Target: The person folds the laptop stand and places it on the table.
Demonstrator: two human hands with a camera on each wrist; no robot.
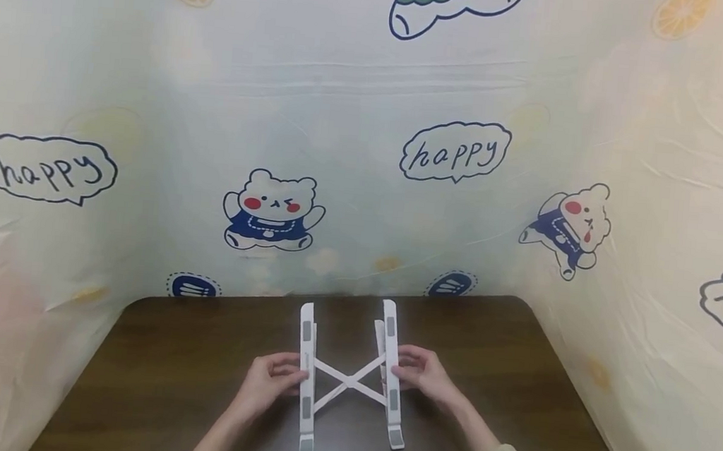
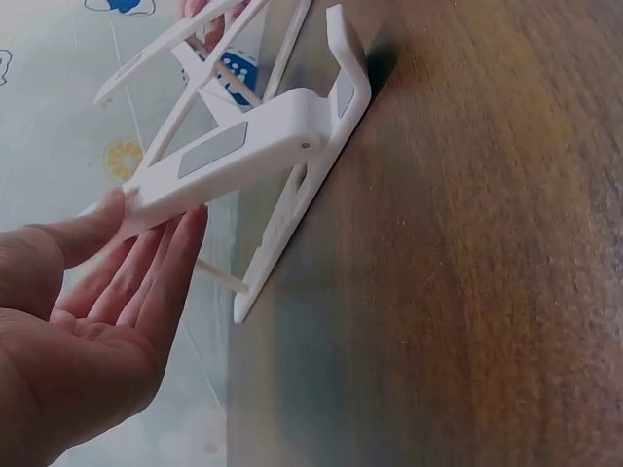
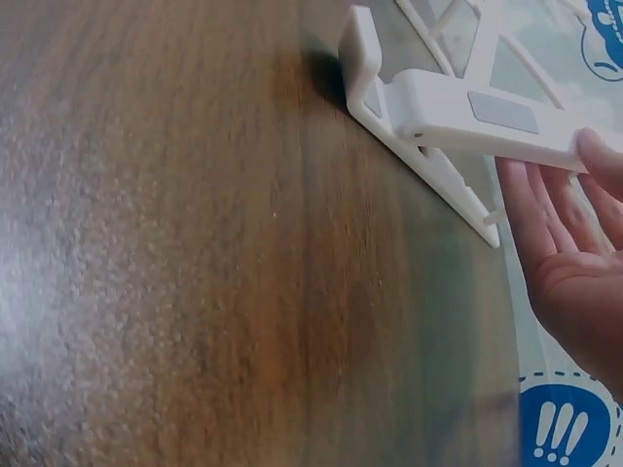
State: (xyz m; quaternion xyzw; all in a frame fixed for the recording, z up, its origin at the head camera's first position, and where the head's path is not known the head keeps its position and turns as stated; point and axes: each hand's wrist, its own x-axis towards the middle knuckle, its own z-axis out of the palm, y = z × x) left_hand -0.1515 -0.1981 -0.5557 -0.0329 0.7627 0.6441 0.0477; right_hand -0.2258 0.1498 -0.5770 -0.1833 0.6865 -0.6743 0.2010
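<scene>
At lower centre of the head view, a white plastic folding stand with crossed struts (image 1: 349, 380) sits on the dark wooden table (image 1: 517, 358). Left hand (image 1: 269, 381) and right hand (image 1: 422, 375) pinch its rails, fingers nearly straight; it looks mid-spread, so next calls for even outward pulling.

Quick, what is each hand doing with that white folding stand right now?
Left hand: pinches the left rail of the white stand between thumb and nearly straight fingers.
Right hand: holds the right rail, thumb on top, fingers underneath.
</scene>
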